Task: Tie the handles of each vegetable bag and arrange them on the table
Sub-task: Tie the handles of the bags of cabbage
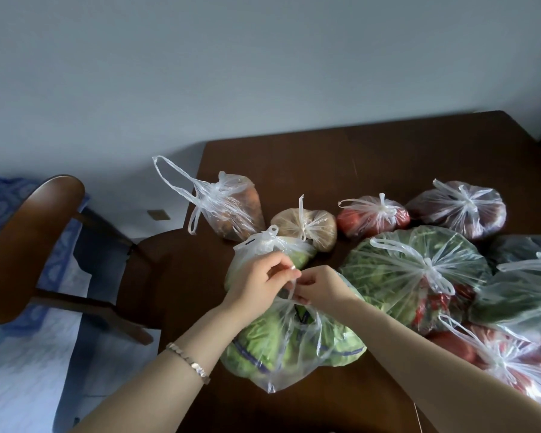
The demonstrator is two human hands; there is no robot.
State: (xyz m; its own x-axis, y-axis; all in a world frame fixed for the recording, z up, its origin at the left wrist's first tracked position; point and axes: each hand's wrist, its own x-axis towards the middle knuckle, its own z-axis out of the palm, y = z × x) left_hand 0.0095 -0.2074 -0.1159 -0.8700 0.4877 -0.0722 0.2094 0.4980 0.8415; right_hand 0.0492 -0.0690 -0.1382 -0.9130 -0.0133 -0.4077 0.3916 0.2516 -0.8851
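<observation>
Most of the vegetable bags on the dark wooden table (pixel 356 157) already look knotted. The potato bag (pixel 306 228), the tomato bag (pixel 374 217), the dark red bag (pixel 463 207) at the far right, the big bag of leafy greens (pixel 416 264) and the bag of red produce (pixel 512 360) at the near right edge each show handles cinched together at the top. The carrot bag (pixel 231 210) at the far left corner is gathered at the neck too, though its long loops stand free (whether that is a finished knot is hard to tell).

The work in hand is the cabbage bag (pixel 291 345), which lies on the near left part of the table, right in front of the person. The left hand (pixel 260 282) pinches one handle strip between thumb and curled fingers. The right hand (pixel 319 285) pinches the other, and the two hands nearly touch above the bag's gathered mouth. The knot appears to be forming rather than done.

Two bags are doubtful. The small pale-green bag (pixel 272 248) just behind the hands has a bunched top, and the bag of dark greens (pixel 525 292) at the right edge has handles that look loose. The bags lie in an overlapping cluster, so the arranging seems largely still to do.
</observation>
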